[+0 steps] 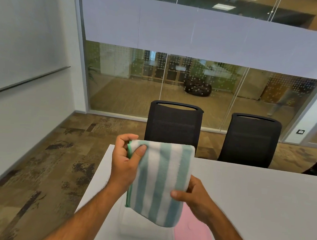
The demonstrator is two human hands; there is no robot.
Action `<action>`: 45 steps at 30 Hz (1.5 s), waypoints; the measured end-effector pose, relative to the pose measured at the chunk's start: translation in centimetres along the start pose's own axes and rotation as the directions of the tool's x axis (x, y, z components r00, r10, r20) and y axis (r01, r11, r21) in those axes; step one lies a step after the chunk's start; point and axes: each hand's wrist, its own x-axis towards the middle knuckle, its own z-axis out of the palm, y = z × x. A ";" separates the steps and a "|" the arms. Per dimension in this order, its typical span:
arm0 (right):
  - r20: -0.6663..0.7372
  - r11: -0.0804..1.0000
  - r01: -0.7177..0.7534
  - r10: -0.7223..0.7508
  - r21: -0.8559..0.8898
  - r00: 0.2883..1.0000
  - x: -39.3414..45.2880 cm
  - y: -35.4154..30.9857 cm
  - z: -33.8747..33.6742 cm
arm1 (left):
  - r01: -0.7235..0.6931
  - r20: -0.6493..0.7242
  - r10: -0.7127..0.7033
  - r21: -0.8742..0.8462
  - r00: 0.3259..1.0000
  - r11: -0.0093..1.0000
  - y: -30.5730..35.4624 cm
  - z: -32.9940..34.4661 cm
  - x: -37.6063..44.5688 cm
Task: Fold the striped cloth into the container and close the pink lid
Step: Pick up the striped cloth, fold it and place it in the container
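Over the smooth white table point(262, 197), both hands pinch the fluffy folded striped cloth point(159, 182).

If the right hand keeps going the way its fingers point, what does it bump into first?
The right hand points left and already grips the striped cloth; pushing on, it would probably reach the left hand.

White table point(262, 197) fills near right. Two black mesh-back chairs, one point(173, 127) at far edge, second point(249, 140) to its right, well apart. Whiteboard point(22, 35) on left wall. Glass partition point(177, 79) at far side, frosted band across top; dark beanbag point(197, 86) beyond it. Mottled brown carpet point(39, 166) at left.
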 end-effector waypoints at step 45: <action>-0.141 0.994 -0.111 0.113 0.023 0.983 1.1 -1.7 -2.7 | 0.239 0.558 -0.332 0.235 0.761 0.942 -2.7 -3.8 0.6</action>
